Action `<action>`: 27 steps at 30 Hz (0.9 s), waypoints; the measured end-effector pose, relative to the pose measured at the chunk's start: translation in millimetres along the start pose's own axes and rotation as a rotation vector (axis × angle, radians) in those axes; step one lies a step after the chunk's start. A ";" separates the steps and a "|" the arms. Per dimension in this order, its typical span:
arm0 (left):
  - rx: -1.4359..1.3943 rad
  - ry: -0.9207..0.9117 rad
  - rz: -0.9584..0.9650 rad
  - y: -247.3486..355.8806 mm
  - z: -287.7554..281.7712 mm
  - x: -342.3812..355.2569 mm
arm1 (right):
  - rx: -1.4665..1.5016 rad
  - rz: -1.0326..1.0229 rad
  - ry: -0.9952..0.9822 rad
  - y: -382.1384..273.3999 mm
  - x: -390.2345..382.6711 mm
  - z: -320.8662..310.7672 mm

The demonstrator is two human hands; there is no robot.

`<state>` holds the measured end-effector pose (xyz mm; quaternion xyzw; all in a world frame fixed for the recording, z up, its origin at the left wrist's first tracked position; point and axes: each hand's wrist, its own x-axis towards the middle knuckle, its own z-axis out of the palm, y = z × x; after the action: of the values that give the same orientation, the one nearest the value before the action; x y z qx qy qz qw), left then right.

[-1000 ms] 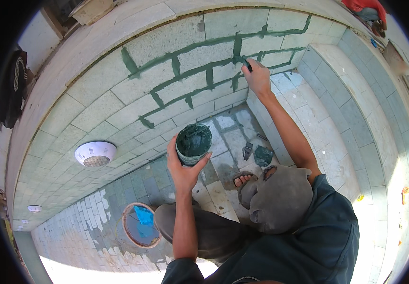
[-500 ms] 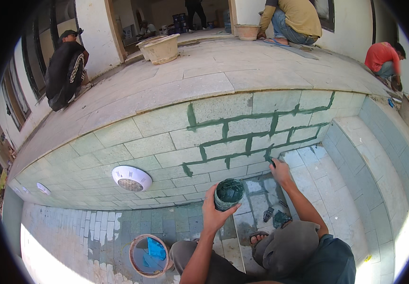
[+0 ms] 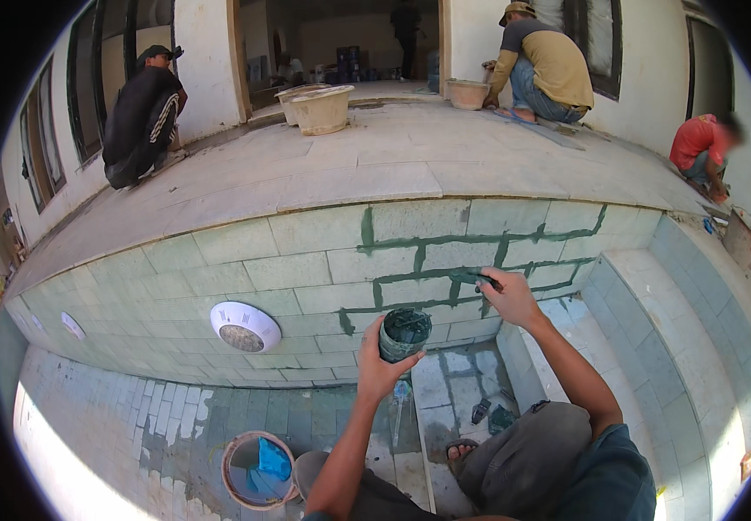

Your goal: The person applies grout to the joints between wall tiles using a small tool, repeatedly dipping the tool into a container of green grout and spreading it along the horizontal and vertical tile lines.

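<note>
My left hand [image 3: 377,372] grips an open cup [image 3: 395,349] of thick dark green paste, tilted so its mouth shows. My right hand [image 3: 511,298] pinches a small green-smeared tool [image 3: 464,276], its exact kind hard to make out. The tool's end lies at a green joint on the pale tiled wall [image 3: 306,269], right of the cup and a little higher. Dark green bands run along several joints on the wall's right half; the joints at its left are thin and plain.
A round white pool light [image 3: 245,327] sits on the wall. Below stands a bucket [image 3: 228,456] with water and a blue item. Pale steps [image 3: 645,304] rise at right. Several people crouch on the upper terrace [image 3: 375,152], near tubs [image 3: 322,111].
My right hand has moved up and left along the wall, from a lower joint to a higher one. My left hand still holds the cup. The whole view has shifted.
</note>
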<state>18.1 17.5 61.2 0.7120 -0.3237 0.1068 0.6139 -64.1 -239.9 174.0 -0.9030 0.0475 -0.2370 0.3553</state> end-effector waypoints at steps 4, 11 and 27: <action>0.036 0.036 0.047 -3.1 -8.1 -4.7 | -0.102 -0.216 -0.150 -54.0 0.8 -13.8; 0.150 -0.039 0.183 -17.4 -14.2 -19.1 | -0.314 -0.414 -0.535 -91.3 -16.1 27.9; 0.014 0.040 0.393 -1.5 -6.6 -36.0 | -0.646 -0.434 -0.597 -104.1 -48.0 51.2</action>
<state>-7.0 35.6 41.7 0.6371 -0.4436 0.2412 0.5824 -91.4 -118.7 191.6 -0.9846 -0.1747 -0.0094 -0.0023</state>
